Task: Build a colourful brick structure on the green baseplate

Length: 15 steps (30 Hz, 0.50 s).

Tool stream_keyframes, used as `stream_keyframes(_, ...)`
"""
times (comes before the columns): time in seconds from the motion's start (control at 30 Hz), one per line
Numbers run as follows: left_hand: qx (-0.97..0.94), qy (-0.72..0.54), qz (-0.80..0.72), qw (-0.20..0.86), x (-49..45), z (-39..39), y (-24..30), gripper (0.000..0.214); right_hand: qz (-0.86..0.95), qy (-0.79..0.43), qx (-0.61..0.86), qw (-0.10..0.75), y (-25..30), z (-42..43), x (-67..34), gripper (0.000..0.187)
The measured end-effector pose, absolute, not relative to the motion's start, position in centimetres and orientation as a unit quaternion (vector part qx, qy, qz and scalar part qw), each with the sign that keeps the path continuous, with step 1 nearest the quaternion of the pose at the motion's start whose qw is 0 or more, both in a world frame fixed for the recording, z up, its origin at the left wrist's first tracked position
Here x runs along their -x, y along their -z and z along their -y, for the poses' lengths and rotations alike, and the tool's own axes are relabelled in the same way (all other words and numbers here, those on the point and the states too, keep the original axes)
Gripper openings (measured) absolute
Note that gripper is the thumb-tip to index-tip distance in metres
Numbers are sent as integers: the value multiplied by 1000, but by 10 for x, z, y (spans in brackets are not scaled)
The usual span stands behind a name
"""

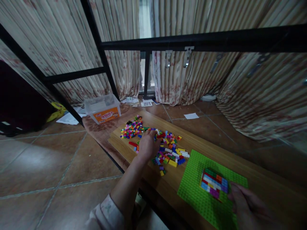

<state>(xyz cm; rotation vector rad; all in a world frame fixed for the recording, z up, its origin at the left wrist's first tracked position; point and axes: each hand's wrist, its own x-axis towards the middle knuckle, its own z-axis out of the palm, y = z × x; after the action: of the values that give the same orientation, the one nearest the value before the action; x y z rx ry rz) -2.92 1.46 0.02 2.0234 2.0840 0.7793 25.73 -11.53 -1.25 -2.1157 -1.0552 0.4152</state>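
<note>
My left hand [148, 145] reaches down into a loose pile of coloured toy bricks [169, 150]. Its fingers are bent and a little apart, with a red brick [161, 135] by the fingertips; what lies under the palm is hidden. At the lower right, my right hand [248, 206] has thumb and finger closed at the right edge of a flat, multicoloured brick build [213, 183]. This build is over the green studded baseplate [192, 191]; whether it is attached or lifted, I cannot tell.
A heap of smaller bricks [133, 127] lies farther left on the wooden board [153, 119]. Behind it stands a clear plastic tub [103, 107] with an orange label. A black metal frame [203, 40] with hooks crosses before the curtains [192, 76]. Paper [191, 116] lies on the tiled floor.
</note>
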Motion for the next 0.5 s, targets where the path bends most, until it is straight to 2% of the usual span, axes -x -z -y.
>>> stream_keyframes(0.1,-703,-241,-666,57,26,-23,4,32,365,-199,848,328,5,113,-250,50)
stream_keyframes(0.27,-728,-203,-654,47,20,-25,10,36,361,-204,842,344,-5,109,-240,50)
stream_keyframes(0.5,-754,-157,-633,72,17,-21,4,23,385,-196,832,347,0,110,-241,45)
